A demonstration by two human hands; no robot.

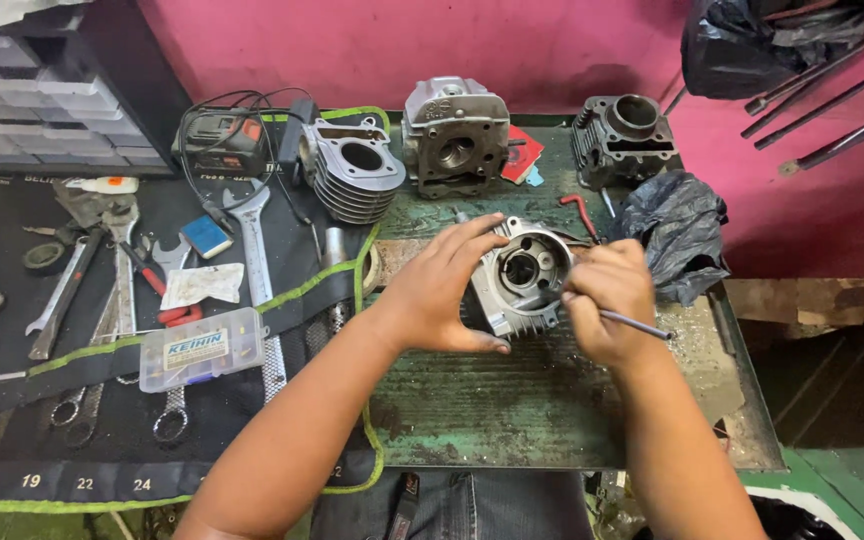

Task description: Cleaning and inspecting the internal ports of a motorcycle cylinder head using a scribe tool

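On the left, steel spanners [252,250] lie spread on a black tool roll with green edging [12,390], within easy reach. At the middle of the worn green metal surface [512,410], the left hand [432,295] cups the grey aluminium cylinder head [522,275] with fingers spread, steadying it. The right hand [607,300] is clenched on a thin metal rod [637,325], its tip working into the head's face.
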